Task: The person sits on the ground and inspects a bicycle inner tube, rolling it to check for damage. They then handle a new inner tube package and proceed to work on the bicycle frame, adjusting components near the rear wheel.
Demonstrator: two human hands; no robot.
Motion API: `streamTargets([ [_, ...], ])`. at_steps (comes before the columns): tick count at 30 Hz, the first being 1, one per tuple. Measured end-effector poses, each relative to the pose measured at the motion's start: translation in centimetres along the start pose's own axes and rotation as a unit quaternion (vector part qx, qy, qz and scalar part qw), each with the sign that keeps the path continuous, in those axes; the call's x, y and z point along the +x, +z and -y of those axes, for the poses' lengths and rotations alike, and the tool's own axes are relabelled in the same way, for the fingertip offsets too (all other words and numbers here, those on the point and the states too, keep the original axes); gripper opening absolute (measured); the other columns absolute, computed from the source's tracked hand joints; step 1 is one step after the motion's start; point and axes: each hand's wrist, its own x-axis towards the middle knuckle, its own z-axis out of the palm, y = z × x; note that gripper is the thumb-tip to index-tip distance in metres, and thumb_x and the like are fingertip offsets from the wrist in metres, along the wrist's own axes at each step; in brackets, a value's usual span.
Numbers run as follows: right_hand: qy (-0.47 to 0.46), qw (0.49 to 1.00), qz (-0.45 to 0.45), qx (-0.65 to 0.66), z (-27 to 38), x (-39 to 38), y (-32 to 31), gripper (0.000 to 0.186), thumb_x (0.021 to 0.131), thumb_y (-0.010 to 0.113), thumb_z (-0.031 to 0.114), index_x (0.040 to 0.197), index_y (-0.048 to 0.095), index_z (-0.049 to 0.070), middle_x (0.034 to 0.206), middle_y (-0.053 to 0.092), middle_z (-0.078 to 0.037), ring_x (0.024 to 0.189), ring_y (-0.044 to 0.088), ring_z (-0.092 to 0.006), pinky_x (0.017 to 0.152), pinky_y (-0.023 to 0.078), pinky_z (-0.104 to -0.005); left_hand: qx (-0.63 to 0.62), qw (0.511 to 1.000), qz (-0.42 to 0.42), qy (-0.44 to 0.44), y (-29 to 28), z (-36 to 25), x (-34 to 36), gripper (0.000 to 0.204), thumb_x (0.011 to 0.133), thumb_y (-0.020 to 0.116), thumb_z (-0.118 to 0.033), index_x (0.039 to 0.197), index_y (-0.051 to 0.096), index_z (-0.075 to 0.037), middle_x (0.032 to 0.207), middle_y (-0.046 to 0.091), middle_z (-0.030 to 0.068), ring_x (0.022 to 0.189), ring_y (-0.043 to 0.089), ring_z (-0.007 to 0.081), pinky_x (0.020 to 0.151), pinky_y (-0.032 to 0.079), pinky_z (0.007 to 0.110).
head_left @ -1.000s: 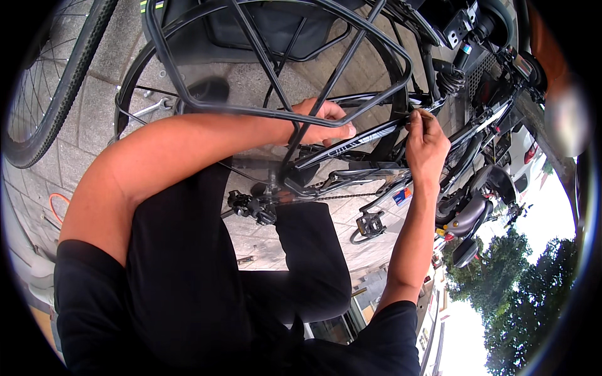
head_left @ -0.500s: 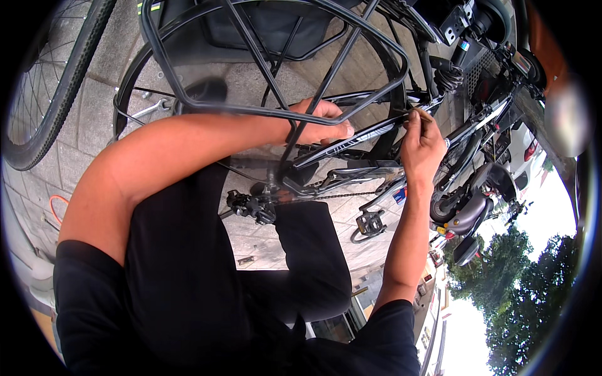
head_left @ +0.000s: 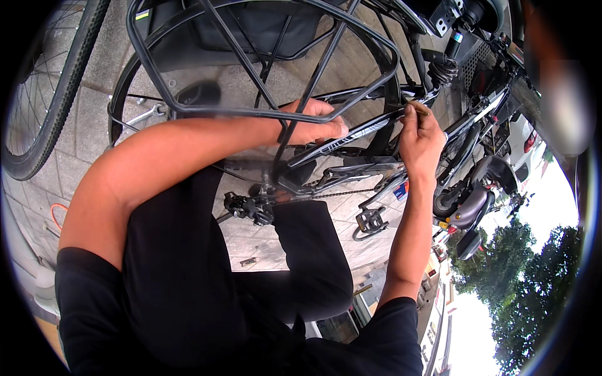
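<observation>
A bicycle with a black-and-white frame tube (head_left: 354,138) lies across the paving in front of me. My left hand (head_left: 313,123) reaches beneath the bars of a black luggage rack (head_left: 251,113). Its fingers are curled beside the tube, thumb tip close to it; whatever they grip is hidden. Farther right, my right hand (head_left: 421,138) is closed in a pinch at the tube's upper end, by the wheel's rim. Too little shows between its fingertips to name. Below the tube are the rear derailleur (head_left: 251,208), the chain (head_left: 342,195) and a pedal (head_left: 371,219).
A wrench (head_left: 147,114) lies on the paving left of the rack, near a shoe (head_left: 199,94). A separate wheel (head_left: 66,94) stands at the far left. A black bag (head_left: 251,37) is behind the rack. A parked scooter (head_left: 470,207) stands at the right.
The whole view has shifted slightly, so the bicycle and rack appear a little farther left. Both hands keep nearly the same places and grips on the bicycle.
</observation>
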Motion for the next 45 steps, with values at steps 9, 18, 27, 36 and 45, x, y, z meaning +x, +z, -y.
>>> streamTargets([
  [9, -0.035, 0.999, 0.005, -0.037, 0.2, 0.2, -0.2, 0.020, 0.102, 0.063, 0.015, 0.102, 0.072, -0.003, 0.094, 0.074, -0.023, 0.085, 0.073, -0.0393, 0.077, 0.057, -0.0426, -0.013, 1.000, -0.008, -0.009, 0.5, 0.4, -0.1, 0.036, 0.099, 0.072, -0.037, 0.114, 0.074, -0.004, 0.092, 0.069, 0.0012, 0.084, 0.062, 0.0086, 0.068, 0.048, 0.027],
  [18, -0.105, 0.985, 0.073, -0.112, 1.2, 3.1, -0.3, 0.018, 0.101, 0.060, 0.012, 0.097, 0.064, -0.006, 0.091, 0.071, -0.029, 0.084, 0.069, -0.0467, 0.077, 0.055, -0.0514, -0.043, 0.998, -0.005, -0.040, 1.1, 1.0, 0.8, 0.041, 0.100, 0.072, -0.038, 0.118, 0.072, -0.001, 0.095, 0.068, 0.0025, 0.084, 0.061, 0.0083, 0.065, 0.046, 0.026],
  [27, -0.073, 0.920, 0.180, -0.341, 6.3, 5.0, 1.7, 0.017, 0.086, 0.068, 0.006, 0.097, 0.065, -0.007, 0.094, 0.076, -0.024, 0.089, 0.078, -0.0359, 0.076, 0.064, -0.0423, -0.023, 0.997, -0.065, 0.031, 0.4, 0.0, 1.6, 0.038, 0.102, 0.069, -0.035, 0.118, 0.069, 0.000, 0.096, 0.069, 0.0047, 0.077, 0.068, 0.0129, 0.057, 0.046, 0.025],
  [36, -0.028, 0.910, 0.150, -0.384, 6.6, 4.7, 3.6, 0.025, 0.088, 0.073, 0.017, 0.100, 0.067, -0.004, 0.097, 0.076, -0.022, 0.085, 0.079, -0.0318, 0.069, 0.065, -0.0374, -0.047, 0.996, -0.075, 0.025, 0.5, 0.3, 1.6, 0.035, 0.102, 0.069, -0.032, 0.114, 0.069, 0.001, 0.097, 0.068, 0.0055, 0.074, 0.068, 0.0127, 0.056, 0.046, 0.024],
  [45, -0.090, 0.916, 0.157, -0.359, 5.3, 2.9, 6.8, 0.021, 0.086, 0.071, 0.013, 0.101, 0.069, -0.002, 0.095, 0.075, -0.020, 0.080, 0.079, -0.0317, 0.068, 0.064, -0.0381, -0.046, 0.995, -0.089, 0.005, 0.8, 0.5, 1.3, 0.035, 0.100, 0.069, -0.033, 0.113, 0.069, 0.000, 0.099, 0.070, 0.0063, 0.076, 0.067, 0.0119, 0.056, 0.046, 0.025],
])
